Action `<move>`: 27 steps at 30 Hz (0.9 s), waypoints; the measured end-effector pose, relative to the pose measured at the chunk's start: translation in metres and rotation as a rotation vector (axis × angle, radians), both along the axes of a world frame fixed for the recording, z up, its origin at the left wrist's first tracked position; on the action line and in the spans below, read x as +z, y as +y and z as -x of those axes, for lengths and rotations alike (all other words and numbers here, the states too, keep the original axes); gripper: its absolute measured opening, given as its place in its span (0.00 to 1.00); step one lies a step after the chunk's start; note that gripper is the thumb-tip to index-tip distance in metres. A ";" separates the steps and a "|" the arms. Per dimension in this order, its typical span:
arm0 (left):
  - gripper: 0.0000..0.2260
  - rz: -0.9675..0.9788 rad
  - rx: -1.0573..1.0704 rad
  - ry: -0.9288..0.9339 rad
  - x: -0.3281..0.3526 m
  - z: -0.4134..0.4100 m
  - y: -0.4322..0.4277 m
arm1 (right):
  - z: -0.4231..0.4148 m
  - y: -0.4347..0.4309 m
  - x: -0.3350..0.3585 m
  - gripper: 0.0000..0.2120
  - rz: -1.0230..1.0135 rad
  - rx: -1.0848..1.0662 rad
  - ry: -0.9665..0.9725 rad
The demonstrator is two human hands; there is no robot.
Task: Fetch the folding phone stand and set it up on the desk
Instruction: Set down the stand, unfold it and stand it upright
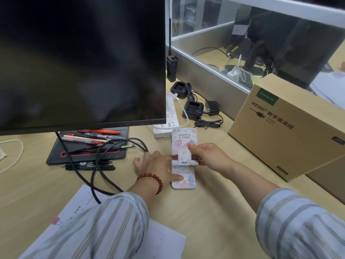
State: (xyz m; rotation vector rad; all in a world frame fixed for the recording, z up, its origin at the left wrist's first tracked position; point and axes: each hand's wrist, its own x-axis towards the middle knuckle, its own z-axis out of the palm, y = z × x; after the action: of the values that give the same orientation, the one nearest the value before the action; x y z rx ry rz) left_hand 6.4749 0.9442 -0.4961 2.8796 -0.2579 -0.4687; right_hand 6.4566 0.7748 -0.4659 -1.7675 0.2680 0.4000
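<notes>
The folding phone stand is white with pink cartoon prints and the words "HAPPY TIMES". It stands unfolded on the wooden desk, back panel raised and base flat. My left hand, with a red bead bracelet at the wrist, presses on the base, thumb on its near part and a finger at the hinge. My right hand grips the right side of the back panel, thumb on its front face.
A large dark monitor fills the upper left. Pens lie on a black pad, with black cables looping beside it. A white power strip and chargers sit behind the stand. A cardboard HDMI box stands right. Papers lie near me.
</notes>
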 end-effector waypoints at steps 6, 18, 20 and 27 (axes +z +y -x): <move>0.26 -0.044 -0.022 0.028 0.001 -0.001 -0.002 | -0.001 -0.003 0.010 0.19 0.025 0.073 -0.007; 0.23 -0.036 -0.050 0.049 0.001 0.001 0.000 | -0.003 -0.004 -0.011 0.11 0.194 0.041 -0.188; 0.23 -0.031 -0.048 0.054 0.000 0.001 0.000 | -0.002 -0.004 -0.013 0.12 0.200 0.042 -0.193; 0.24 0.042 -0.017 0.052 -0.002 0.002 0.001 | 0.003 -0.011 -0.019 0.23 0.192 0.017 -0.138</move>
State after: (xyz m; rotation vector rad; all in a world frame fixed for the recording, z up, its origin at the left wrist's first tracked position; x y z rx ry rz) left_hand 6.4732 0.9451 -0.4985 2.8216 -0.2803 -0.5345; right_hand 6.4540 0.7641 -0.4849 -1.9775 0.1987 0.2696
